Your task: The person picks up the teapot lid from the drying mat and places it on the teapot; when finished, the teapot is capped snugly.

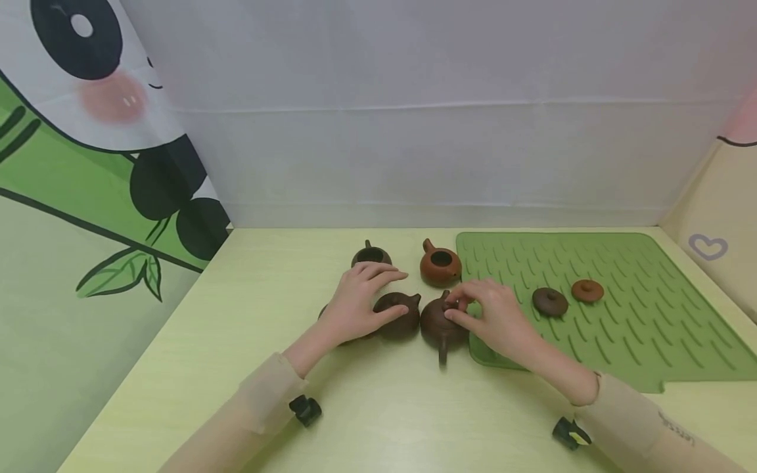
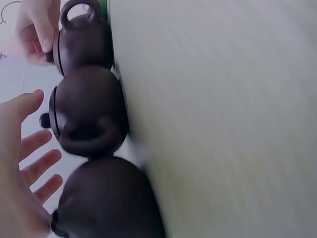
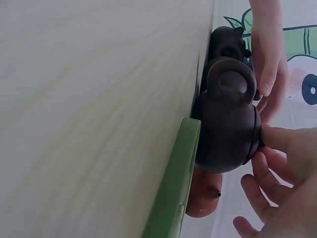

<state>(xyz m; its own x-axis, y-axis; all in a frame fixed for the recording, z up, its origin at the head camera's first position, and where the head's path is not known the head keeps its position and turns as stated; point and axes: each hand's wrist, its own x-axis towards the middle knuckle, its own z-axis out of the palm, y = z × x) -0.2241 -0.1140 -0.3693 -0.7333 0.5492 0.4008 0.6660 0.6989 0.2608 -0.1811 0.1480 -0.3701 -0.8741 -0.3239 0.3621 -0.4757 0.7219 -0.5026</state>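
My right hand [image 1: 497, 318] pinches the lid knob of a dark brown teapot [image 1: 436, 328] between thumb and fingers. That teapot stands at the left edge of the green mat, and its lid sits on the body in the right wrist view. My left hand [image 1: 357, 305] is spread over a second dark teapot [image 1: 405, 323], thumb extended. In the left wrist view this second teapot has its lid on, and the fingers are apart from the lid knob [image 2: 45, 120]. A third dark teapot [image 2: 109, 203] stands beside it, mostly hidden under my left hand in the head view.
Behind stand a lidless dark teapot [image 1: 358, 256] and a lidless reddish-brown teapot [image 1: 439, 274]. On the green mat [image 1: 621, 341] lie a dark lid [image 1: 550, 303] and a reddish-brown lid [image 1: 587, 292]. A pale wall cloth [image 1: 414, 157] borders the table's back edge.
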